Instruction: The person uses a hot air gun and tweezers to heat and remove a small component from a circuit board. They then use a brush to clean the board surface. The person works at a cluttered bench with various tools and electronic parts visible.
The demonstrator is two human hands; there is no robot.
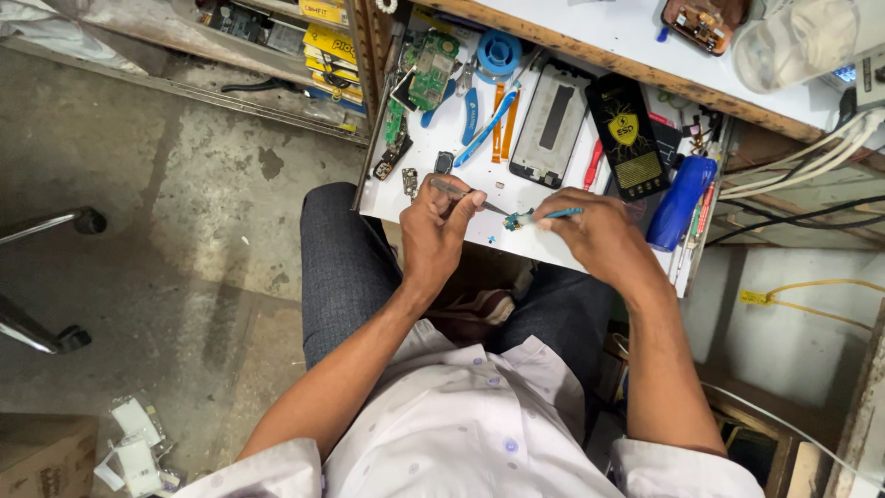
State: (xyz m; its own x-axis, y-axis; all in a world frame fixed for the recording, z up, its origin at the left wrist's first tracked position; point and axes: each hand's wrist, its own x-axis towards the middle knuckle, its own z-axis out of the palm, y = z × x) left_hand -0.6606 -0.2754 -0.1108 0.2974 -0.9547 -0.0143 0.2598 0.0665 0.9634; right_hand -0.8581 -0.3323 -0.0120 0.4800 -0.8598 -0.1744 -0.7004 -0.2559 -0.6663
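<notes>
White worktop (pixel 479 198) cluttered: left hand (pixel 436 231) clamped on tweezers (pixel 461 194), right hand (pixel 599 235) pinching small part (pixel 518 219); best kept low, steady, tips meeting gently.

shirt: white, faint dots, buttoned, sleeves rolled up | trousers: dark grey | forearms, hands: bare

Black-yellow package (pixel 629 136), yellow boxes (pixel 330 46)

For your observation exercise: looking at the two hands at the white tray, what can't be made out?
Head view only:
- Small part between the hands: too small to identify.
- Left hand tool's handle: hidden by the fingers.
- Right hand blue tool's rear end: hidden in the fist.
- Clear container: cut off by the top edge.
</notes>
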